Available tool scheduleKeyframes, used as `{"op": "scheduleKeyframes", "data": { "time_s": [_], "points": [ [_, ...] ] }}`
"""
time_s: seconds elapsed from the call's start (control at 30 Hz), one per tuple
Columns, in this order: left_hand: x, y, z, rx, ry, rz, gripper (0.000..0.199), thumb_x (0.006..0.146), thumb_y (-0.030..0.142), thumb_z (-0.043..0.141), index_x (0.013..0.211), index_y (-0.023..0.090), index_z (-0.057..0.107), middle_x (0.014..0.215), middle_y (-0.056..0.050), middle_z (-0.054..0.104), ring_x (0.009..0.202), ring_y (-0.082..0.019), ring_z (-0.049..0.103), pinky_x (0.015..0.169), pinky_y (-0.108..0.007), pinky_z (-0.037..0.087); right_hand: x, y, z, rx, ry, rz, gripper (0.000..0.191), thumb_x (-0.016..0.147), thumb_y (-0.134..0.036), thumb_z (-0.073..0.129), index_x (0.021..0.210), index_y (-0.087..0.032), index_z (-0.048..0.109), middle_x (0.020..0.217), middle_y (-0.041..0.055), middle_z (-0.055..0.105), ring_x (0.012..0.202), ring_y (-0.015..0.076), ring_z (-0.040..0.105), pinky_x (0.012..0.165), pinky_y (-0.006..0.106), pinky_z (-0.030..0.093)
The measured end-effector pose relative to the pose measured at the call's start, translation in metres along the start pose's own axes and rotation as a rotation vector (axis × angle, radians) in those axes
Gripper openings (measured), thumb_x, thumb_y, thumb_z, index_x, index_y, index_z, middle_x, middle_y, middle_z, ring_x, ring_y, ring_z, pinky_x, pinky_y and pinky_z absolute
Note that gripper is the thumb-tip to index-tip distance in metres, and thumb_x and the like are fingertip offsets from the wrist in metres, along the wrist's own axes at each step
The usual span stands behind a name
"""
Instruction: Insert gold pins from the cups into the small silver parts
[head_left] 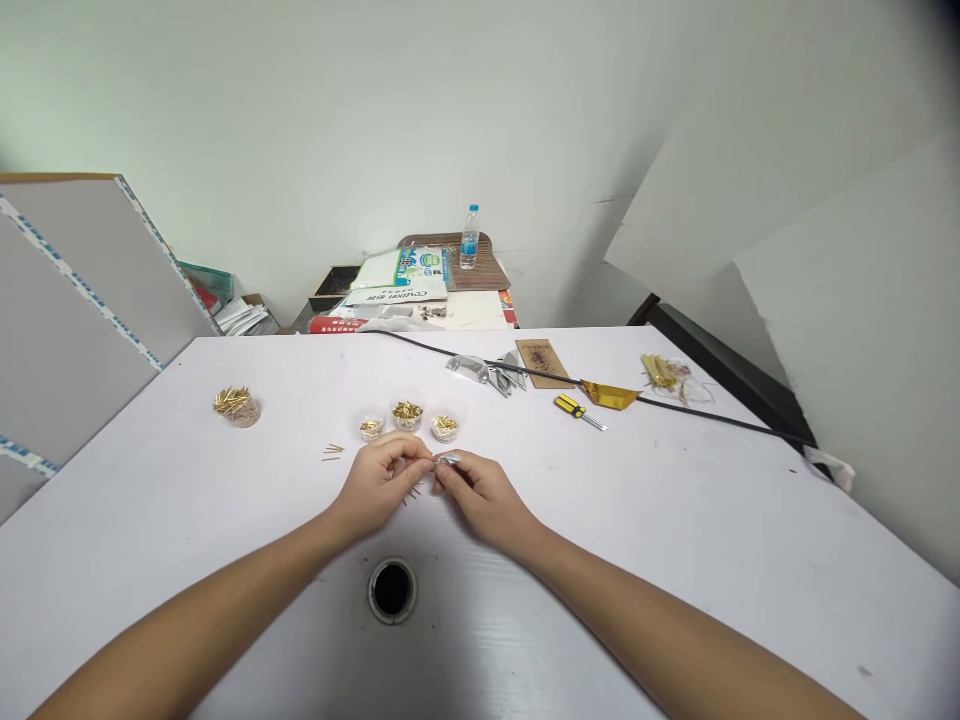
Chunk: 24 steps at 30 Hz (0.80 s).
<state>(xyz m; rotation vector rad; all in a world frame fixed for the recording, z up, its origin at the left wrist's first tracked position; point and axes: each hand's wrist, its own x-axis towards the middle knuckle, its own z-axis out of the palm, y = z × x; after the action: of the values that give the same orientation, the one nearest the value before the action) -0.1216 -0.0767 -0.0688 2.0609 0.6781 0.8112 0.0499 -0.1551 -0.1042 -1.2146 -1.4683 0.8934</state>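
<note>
My left hand (385,478) and my right hand (481,490) meet fingertip to fingertip over the white table. The right fingers are closed around a small silvery object (448,458), whose kind I cannot make out. Pinched closed, my left thumb and fingers touch the near end of it; what they hold is too small to tell. A few thin brass-coloured pins (413,491) lie under the hands. Just beyond stand three small clear cups, a left one (370,429), a middle one (407,416) and a right one (445,428), with small gold-coloured parts inside.
Loose pins (333,452) lie left of the hands, near a fuller cup of pins (236,407). A yellow-and-black screwdriver (579,411), a black cable (420,344), a cardboard piece (544,363) and a bag of gold parts (664,374) lie to the right. A round hole (392,591) opens in front.
</note>
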Motion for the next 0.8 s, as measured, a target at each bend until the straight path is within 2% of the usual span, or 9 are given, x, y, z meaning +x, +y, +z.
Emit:
{"op": "scheduleKeyframes", "data": {
  "time_s": [0.2, 0.47, 0.67, 0.73, 0.8],
  "points": [
    [-0.001, -0.001, -0.002, 0.129, 0.001, 0.141, 0.015, 0.096, 0.024, 0.058, 0.087, 0.018, 0.068, 0.090, -0.005, 0.068, 0.085, -0.016, 0.062, 0.076, -0.028, 0.048, -0.001, 0.002, 0.000, -0.058, -0.014, -0.008, 0.031, 0.100, -0.033, 0.047, 0.077, -0.018, 0.060, 0.076, 0.0022, 0.064, 0.072, 0.0152, 0.056, 0.070, 0.027, 0.042],
    [-0.001, 0.001, 0.000, -0.030, 0.031, 0.034, 0.016, 0.091, 0.030, 0.065, 0.083, 0.018, 0.071, 0.086, -0.006, 0.070, 0.084, -0.018, 0.064, 0.078, -0.030, 0.053, 0.000, -0.001, -0.001, -0.076, -0.034, -0.029, 0.036, 0.102, -0.038, 0.044, 0.075, -0.019, 0.060, 0.076, 0.0030, 0.066, 0.072, 0.0161, 0.058, 0.072, 0.029, 0.044],
    [-0.006, -0.004, 0.005, -0.101, 0.033, -0.004, 0.015, 0.089, 0.030, 0.068, 0.084, 0.017, 0.073, 0.087, -0.007, 0.070, 0.085, -0.018, 0.066, 0.076, -0.030, 0.054, -0.001, 0.001, -0.001, -0.069, -0.062, -0.035, 0.040, 0.103, -0.042, 0.041, 0.074, -0.019, 0.057, 0.075, 0.0022, 0.061, 0.072, 0.0155, 0.056, 0.072, 0.028, 0.042],
    [-0.007, -0.002, 0.004, -0.069, 0.019, 0.012, 0.014, 0.089, 0.030, 0.068, 0.086, 0.018, 0.074, 0.089, -0.007, 0.071, 0.085, -0.018, 0.067, 0.076, -0.030, 0.055, -0.001, 0.000, -0.002, -0.055, -0.069, -0.044, 0.041, 0.104, -0.043, 0.040, 0.075, -0.019, 0.056, 0.074, 0.0018, 0.059, 0.072, 0.0153, 0.053, 0.070, 0.028, 0.041],
    [-0.002, 0.004, -0.005, 0.038, 0.006, 0.086, 0.013, 0.091, 0.029, 0.066, 0.089, 0.019, 0.075, 0.094, -0.007, 0.072, 0.088, -0.018, 0.067, 0.080, -0.030, 0.054, -0.001, -0.002, -0.003, -0.029, -0.062, -0.048, 0.041, 0.103, -0.046, 0.041, 0.075, -0.019, 0.054, 0.074, 0.0014, 0.055, 0.071, 0.0153, 0.050, 0.068, 0.027, 0.040]
  ]
}}
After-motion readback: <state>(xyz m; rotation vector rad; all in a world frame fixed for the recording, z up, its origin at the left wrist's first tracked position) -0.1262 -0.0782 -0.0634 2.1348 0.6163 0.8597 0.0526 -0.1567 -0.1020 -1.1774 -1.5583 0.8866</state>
